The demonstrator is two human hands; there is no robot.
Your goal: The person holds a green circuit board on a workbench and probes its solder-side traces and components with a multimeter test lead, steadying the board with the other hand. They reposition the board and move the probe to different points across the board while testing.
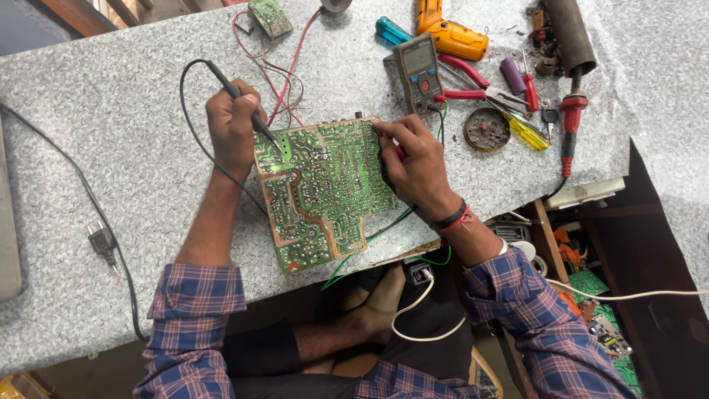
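Probing circuit board (325, 188): left hand (233, 125) pinching black probe (251, 114), right hand (417, 162) gripping red probe (399, 153); judging board stiff, light, fragile, taking by edges.

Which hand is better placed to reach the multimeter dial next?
Right, probably. The right hand rests at the circuit board's top right edge, just below the multimeter. The left hand is farther away and holds the black probe with its tip on the board.
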